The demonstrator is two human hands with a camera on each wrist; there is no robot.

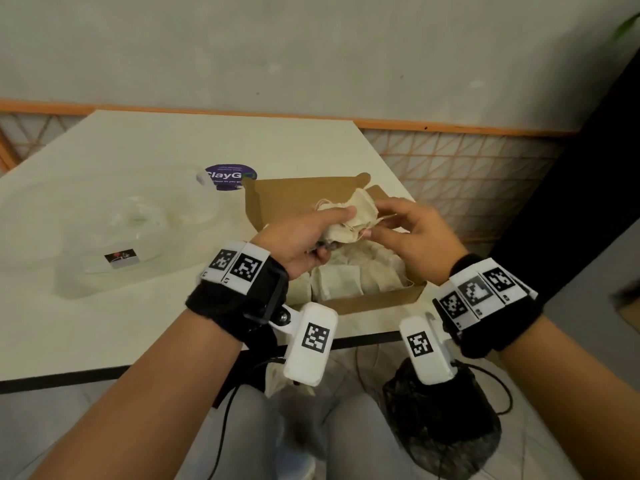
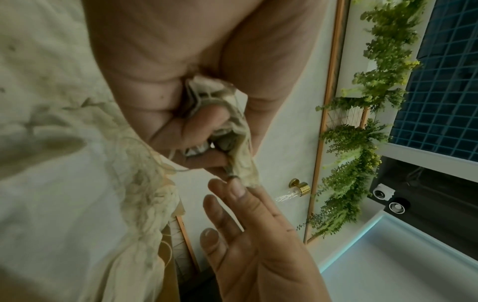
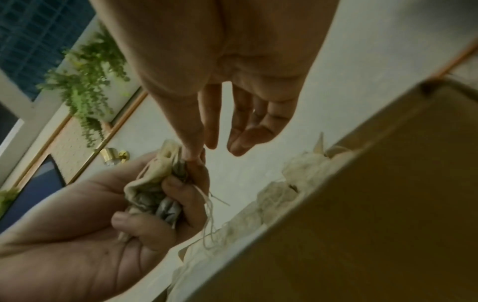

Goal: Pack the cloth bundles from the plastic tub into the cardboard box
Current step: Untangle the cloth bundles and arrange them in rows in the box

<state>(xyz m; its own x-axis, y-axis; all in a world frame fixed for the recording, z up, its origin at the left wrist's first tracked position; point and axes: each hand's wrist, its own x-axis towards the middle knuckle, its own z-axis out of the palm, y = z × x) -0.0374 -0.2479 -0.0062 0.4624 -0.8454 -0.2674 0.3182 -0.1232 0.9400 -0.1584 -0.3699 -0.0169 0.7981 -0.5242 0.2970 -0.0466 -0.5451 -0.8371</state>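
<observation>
A cream cloth bundle (image 1: 360, 216) with loose threads is held above the open cardboard box (image 1: 374, 301). My left hand (image 1: 334, 232) grips it, fingers curled round its lower part (image 2: 220, 122). My right hand (image 1: 375, 220) pinches the bundle's edge between thumb and forefinger (image 3: 192, 157), its other fingers straight. Several cream bundles (image 1: 346, 282) lie packed in the box, also visible in the right wrist view (image 3: 282, 196). The clear plastic tub (image 1: 114, 233) stands left of the box on the white table (image 1: 138, 143).
A round purple sticker (image 1: 230, 176) lies on the table behind the box. The table's front edge (image 1: 104, 374) runs just before my wrists. A black mesh bag (image 1: 440, 417) sits below it by my lap. A lattice panel (image 1: 467, 174) stands right of the table.
</observation>
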